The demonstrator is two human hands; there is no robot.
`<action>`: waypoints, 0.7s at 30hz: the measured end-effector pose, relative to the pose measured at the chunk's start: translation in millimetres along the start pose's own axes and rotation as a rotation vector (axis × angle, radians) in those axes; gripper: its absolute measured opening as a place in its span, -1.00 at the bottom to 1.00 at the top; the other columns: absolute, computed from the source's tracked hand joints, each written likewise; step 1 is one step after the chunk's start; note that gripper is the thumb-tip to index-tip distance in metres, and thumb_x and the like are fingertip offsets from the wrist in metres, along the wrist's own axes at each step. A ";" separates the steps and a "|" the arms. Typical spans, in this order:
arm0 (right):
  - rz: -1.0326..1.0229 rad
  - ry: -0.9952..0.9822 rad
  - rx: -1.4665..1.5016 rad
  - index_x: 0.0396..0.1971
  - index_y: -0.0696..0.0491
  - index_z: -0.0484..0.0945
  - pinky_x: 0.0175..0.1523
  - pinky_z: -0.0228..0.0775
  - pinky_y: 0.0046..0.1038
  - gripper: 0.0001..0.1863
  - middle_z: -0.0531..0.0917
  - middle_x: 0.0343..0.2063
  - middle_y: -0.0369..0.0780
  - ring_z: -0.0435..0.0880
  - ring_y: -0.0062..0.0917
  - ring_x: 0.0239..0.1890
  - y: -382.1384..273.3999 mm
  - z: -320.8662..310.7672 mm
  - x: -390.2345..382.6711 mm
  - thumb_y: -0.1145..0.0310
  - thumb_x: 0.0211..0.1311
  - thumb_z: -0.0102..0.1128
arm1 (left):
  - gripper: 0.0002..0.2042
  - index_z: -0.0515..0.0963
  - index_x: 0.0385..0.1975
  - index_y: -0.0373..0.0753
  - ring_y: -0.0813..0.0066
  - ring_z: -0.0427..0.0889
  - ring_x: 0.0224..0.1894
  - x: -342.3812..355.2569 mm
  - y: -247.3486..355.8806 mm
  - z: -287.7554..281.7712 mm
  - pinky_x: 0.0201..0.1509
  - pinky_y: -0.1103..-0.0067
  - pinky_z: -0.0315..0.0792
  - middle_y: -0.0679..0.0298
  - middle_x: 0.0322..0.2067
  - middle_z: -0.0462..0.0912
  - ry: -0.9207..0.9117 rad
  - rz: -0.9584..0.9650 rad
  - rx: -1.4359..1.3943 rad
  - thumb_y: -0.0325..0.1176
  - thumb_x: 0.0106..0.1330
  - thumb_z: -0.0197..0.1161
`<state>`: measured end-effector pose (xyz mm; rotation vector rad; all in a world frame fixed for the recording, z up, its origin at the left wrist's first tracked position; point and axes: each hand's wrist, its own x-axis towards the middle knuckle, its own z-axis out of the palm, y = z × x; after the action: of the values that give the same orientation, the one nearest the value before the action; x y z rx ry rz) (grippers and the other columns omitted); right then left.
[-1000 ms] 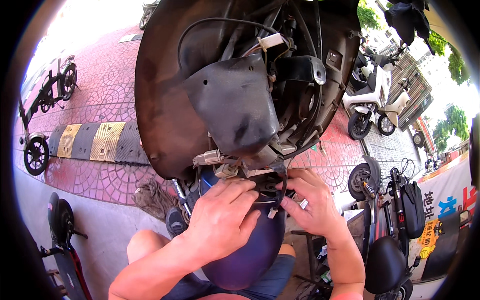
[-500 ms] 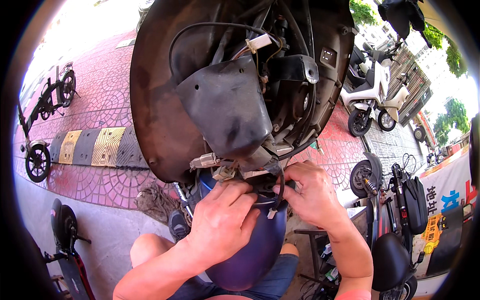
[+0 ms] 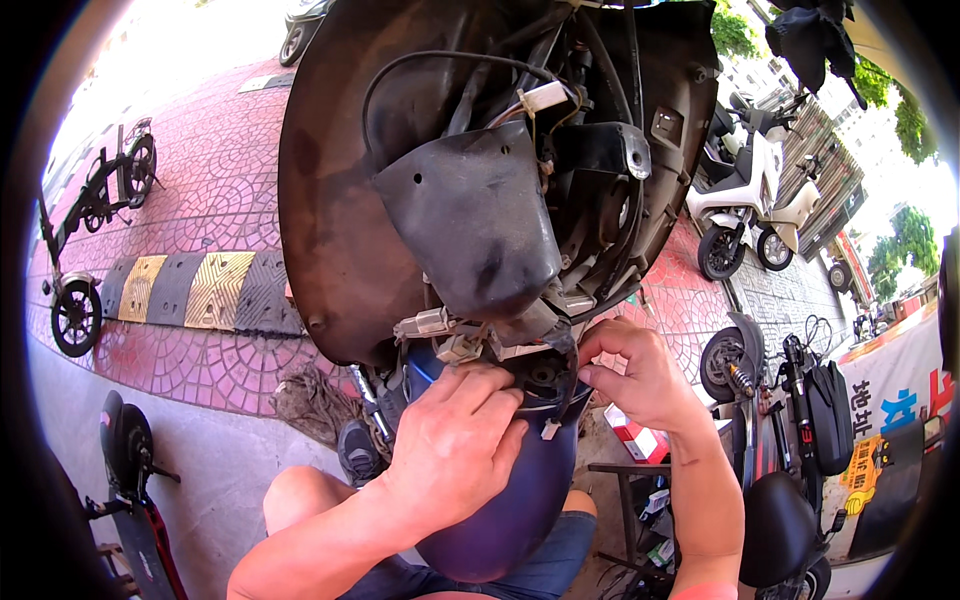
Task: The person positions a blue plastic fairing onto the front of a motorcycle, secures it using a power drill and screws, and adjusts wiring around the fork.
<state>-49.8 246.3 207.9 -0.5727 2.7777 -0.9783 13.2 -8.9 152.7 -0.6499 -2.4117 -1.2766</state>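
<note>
Purple panel sits between a half-curled left hand at its ten o'clock and a nearly pinched right hand at two; any hold is unclear.

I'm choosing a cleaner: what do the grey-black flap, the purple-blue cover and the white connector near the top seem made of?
Grey-black flap: matte rubber or flexible plastic; its dull surface and small holes fit either. Purple-blue cover: probably painted plastic, given its smooth curve and soft sheen. White connector: likely plain hard plastic, boxy and straight-edged.
</note>
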 end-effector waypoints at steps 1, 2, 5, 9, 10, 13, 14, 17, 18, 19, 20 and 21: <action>0.029 -0.031 0.074 -0.27 0.20 0.75 0.10 0.56 -0.29 -0.87 0.75 -0.24 -0.15 0.73 -0.32 -0.08 5.0 -2.2 0.5 0.52 0.19 0.40 | -0.72 0.76 -0.16 -0.34 0.02 0.75 0.09 -0.1 0.0 0.3 0.14 0.27 0.68 0.10 -0.02 0.78 0.001 0.005 -0.001 -0.50 0.11 0.58; 0.055 -0.063 0.149 -0.27 0.20 0.75 0.10 0.55 -0.33 -0.87 0.73 -0.24 -0.17 0.72 -0.36 -0.08 9.2 -4.0 1.9 0.51 0.20 0.40 | -0.72 0.76 -0.16 -0.34 0.02 0.75 0.09 -0.1 0.2 -0.4 0.14 0.27 0.68 0.10 -0.02 0.78 0.003 0.009 0.001 -0.50 0.11 0.58; 0.050 -0.135 0.239 -0.21 0.20 0.79 0.22 0.51 -0.30 -0.86 0.82 -0.17 -0.16 0.73 -0.37 0.04 20.6 -6.0 5.5 0.54 0.23 0.43 | -0.72 0.76 -0.15 -0.34 0.03 0.75 0.09 -0.4 -0.2 -0.9 0.15 0.27 0.69 0.10 -0.02 0.78 0.015 0.026 0.009 -0.51 0.11 0.57; 0.132 -0.143 0.419 -0.18 0.23 0.79 0.17 0.54 -0.39 -0.83 0.82 -0.16 -0.18 0.75 -0.47 -0.02 45.3 -4.0 5.5 0.58 0.23 0.40 | -0.65 0.74 -0.05 -0.35 0.03 0.76 0.09 -0.2 -4.0 8.1 0.18 0.24 0.67 0.10 0.01 0.79 0.021 0.099 0.008 -0.54 0.11 0.52; 0.115 -0.160 0.435 -0.18 0.23 0.80 0.16 0.54 -0.41 -0.82 0.82 -0.16 -0.19 0.76 -0.48 -0.03 45.3 -1.3 10.0 0.60 0.23 0.38 | -0.62 0.73 -0.01 -0.34 0.03 0.75 0.09 -1.4 -1.6 3.8 0.19 0.23 0.65 0.11 0.03 0.79 0.019 0.088 0.033 -0.54 0.12 0.50; 0.098 -0.181 0.427 -0.20 0.24 0.80 0.15 0.55 -0.42 -0.83 0.82 -0.15 -0.19 0.76 -0.48 -0.02 52.0 -4.1 11.9 0.63 0.23 0.33 | -0.56 0.69 0.10 -0.33 0.04 0.71 0.12 1.8 0.3 6.0 0.23 0.21 0.61 0.14 0.08 0.79 -0.013 0.102 0.052 -0.51 0.15 0.48; 0.092 -0.189 0.421 -0.21 0.24 0.80 0.15 0.55 -0.42 -0.83 0.82 -0.15 -0.19 0.76 -0.48 -0.01 54.3 -4.9 12.9 0.64 0.24 0.32 | -0.55 0.68 0.12 -0.32 0.05 0.70 0.14 3.1 -0.5 6.4 0.24 0.20 0.59 0.15 0.09 0.79 -0.034 0.117 0.062 -0.49 0.17 0.48; 0.052 -0.201 0.422 -0.23 0.24 0.81 0.16 0.56 -0.41 -0.83 0.82 -0.13 -0.19 0.76 -0.47 0.00 59.8 -7.2 17.1 0.64 0.24 0.29 | -0.54 0.67 0.15 -0.31 0.08 0.65 0.17 7.6 2.8 9.7 0.27 0.19 0.54 0.18 0.13 0.78 -0.076 0.126 0.073 -0.43 0.20 0.48; 0.064 -0.204 0.452 -0.24 0.25 0.81 0.17 0.56 -0.41 -0.83 0.82 -0.11 -0.19 0.76 -0.46 0.01 60.6 -6.8 17.6 0.65 0.23 0.29 | -0.54 0.67 0.15 -0.31 0.09 0.63 0.18 9.4 4.7 10.6 0.28 0.19 0.52 0.19 0.14 0.78 -0.086 0.122 0.075 -0.41 0.21 0.49; 0.070 -0.203 0.461 -0.23 0.24 0.82 0.18 0.56 -0.40 -0.82 0.82 -0.11 -0.19 0.76 -0.46 0.02 61.3 -7.0 17.2 0.65 0.23 0.29 | -0.54 0.67 0.14 -0.30 0.09 0.63 0.19 10.8 5.7 12.2 0.28 0.19 0.52 0.19 0.14 0.78 -0.102 0.131 0.080 -0.40 0.21 0.49; 0.076 -0.204 0.470 -0.23 0.24 0.82 0.19 0.56 -0.40 -0.82 0.82 -0.11 -0.19 0.76 -0.46 0.03 62.5 -6.6 17.0 0.66 0.23 0.28 | -0.55 0.67 0.13 -0.30 0.09 0.62 0.19 11.7 5.5 15.1 0.28 0.19 0.51 0.18 0.15 0.77 -0.118 0.139 0.085 -0.39 0.21 0.50; 0.082 -0.203 0.479 -0.23 0.24 0.82 0.19 0.56 -0.40 -0.81 0.82 -0.11 -0.19 0.76 -0.47 0.03 62.8 -6.8 16.3 0.66 0.23 0.27 | -0.55 0.67 0.13 -0.30 0.10 0.62 0.19 12.7 5.8 17.4 0.28 0.19 0.50 0.18 0.16 0.77 -0.134 0.148 0.090 -0.38 0.21 0.50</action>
<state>-85.7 288.7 173.6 -0.4488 2.2563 -1.4128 4.3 11.6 153.4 -0.8949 -2.4583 -1.0904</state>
